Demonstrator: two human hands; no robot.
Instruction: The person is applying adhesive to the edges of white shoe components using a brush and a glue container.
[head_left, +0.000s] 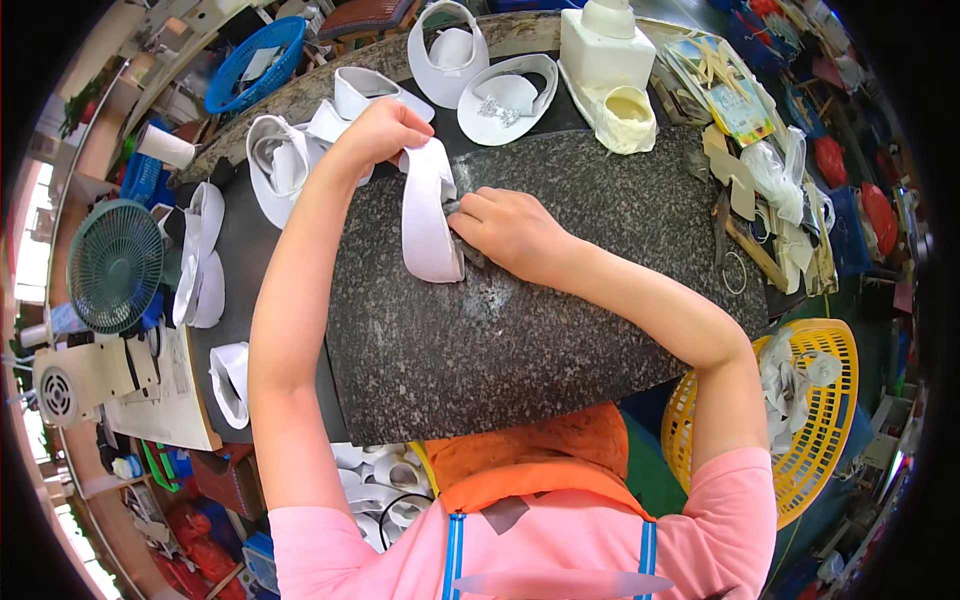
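Band is just left of the right hand, its top pinched in the left hand. The right hand is curled; I can't tell if it grips anything. A soft pinch should stop creases.

A white strip is showing a smooth, matt face, while the worktop is displaying a speckled, stone-like surface. An orange cloth apron is looking matt; a clear plastic bag is shining.
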